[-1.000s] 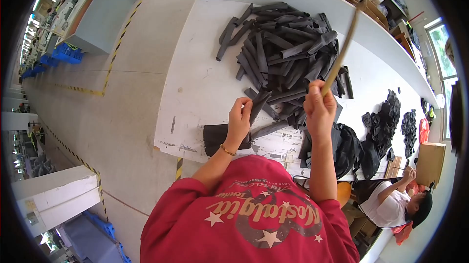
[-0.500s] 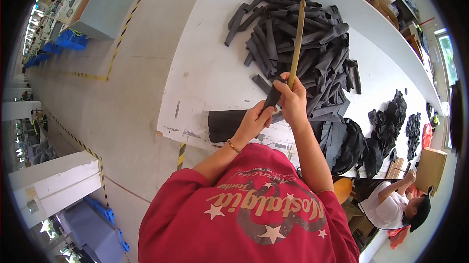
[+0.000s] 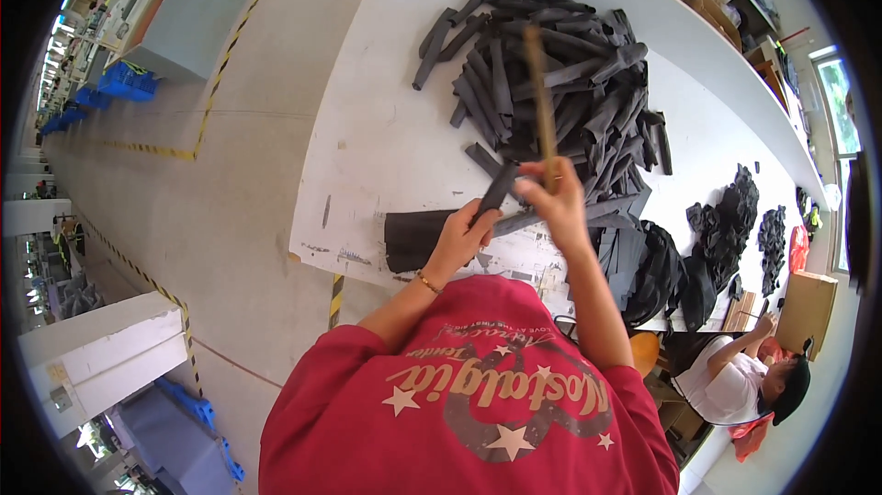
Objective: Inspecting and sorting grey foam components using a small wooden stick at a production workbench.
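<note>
My left hand [image 3: 467,236] is closed around a short black fabric tube [image 3: 499,193], which points up and to the right above the table. A long, thin wooden stick [image 3: 540,91], smeared by motion, is gripped in my right hand [image 3: 559,201], beside the tube's upper end. The stick's far end reaches over a large heap of black fabric tubes [image 3: 514,81]. Left of my left hand, flat black fabric pieces [image 3: 418,239] lie near the table's front edge. Whether my right fingertips touch the tube, I cannot tell.
The white table [image 3: 367,127] has a raised border at the back. Grey-black sheets [image 3: 617,261] and black bundles [image 3: 730,219] lie to the right. Another person [image 3: 735,380] works at the far right, near a cardboard box [image 3: 808,311]. Striped tape [image 3: 220,72] marks the floor at left.
My right hand has moved slightly down and right with the stick, apart from the tube's upper end. The stick now leans left. My left hand with the tube has shifted a little left and down.
</note>
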A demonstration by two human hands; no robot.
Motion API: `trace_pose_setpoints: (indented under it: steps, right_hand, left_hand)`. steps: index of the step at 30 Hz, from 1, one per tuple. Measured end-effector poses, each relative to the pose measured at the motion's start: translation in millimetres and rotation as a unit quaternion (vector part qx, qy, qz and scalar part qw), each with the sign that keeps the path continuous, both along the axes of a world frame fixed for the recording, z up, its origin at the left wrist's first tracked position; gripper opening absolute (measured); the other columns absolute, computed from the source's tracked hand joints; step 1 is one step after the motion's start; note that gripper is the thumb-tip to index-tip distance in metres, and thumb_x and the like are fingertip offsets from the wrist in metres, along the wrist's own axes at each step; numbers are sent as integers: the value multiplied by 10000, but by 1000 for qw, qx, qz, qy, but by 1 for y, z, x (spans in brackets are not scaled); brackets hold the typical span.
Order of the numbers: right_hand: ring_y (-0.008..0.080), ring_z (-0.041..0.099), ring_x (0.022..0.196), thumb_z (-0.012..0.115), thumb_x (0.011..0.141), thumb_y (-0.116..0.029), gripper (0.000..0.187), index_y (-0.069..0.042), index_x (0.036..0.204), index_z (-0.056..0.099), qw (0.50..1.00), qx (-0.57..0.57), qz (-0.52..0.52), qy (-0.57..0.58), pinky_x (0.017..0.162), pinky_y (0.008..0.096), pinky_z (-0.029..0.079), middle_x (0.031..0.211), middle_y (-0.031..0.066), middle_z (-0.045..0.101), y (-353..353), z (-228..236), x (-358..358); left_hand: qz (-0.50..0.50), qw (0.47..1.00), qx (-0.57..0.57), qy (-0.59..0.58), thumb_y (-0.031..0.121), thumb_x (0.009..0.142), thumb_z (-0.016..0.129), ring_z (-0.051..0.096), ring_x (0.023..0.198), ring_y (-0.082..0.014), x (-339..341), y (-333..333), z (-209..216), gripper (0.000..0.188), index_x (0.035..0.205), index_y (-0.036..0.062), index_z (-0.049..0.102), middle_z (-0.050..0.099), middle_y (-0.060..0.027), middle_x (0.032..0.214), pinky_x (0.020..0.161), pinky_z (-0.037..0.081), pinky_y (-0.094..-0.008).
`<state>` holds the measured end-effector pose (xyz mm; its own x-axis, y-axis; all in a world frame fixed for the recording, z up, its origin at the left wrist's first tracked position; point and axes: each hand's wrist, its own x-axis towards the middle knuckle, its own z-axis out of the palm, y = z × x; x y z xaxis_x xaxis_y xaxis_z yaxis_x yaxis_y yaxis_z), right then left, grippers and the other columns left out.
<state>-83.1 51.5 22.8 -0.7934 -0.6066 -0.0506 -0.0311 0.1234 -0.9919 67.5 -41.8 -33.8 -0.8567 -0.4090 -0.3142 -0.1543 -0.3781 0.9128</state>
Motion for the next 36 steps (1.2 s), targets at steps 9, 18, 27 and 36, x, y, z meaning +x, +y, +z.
trace_pose_setpoints:
  steps: [9,18,27,36]
  right_hand:
    - [33,384,460,638,821,-20,196,-101,858,464,928,-238,-132,-255,394,180,240,760,41,604,-53,9,-4]
    - [11,342,457,614,885,-98,130,-71,863,488,988,-107,-73,-87,391,184,239,708,9,562,-8,34,-41]
    - [75,491,650,576,929,-169,183,4,986,555,993,120,-7,1,589,229,397,711,20,531,98,-38,-14]
    - [307,637,737,648,815,-129,151,-19,915,675,920,296,199,164,656,356,488,813,134,647,156,-27,-9]
  left_hand:
    - [-18,999,26,21,185,985,457,405,483,-46,-10,-4,29,209,957,22,584,473,24,567,460,330,-212]
    - [8,989,-133,-64,286,936,562,486,516,-84,-22,-36,-10,311,997,-19,580,583,-48,689,491,406,-238]
    - [-183,800,-571,-11,159,686,743,529,872,-273,22,-39,-78,189,834,80,656,576,-71,886,799,456,-373]
    - [-145,855,-498,-11,126,767,674,504,853,-259,26,-57,-88,81,775,61,626,567,-58,805,783,434,-357]
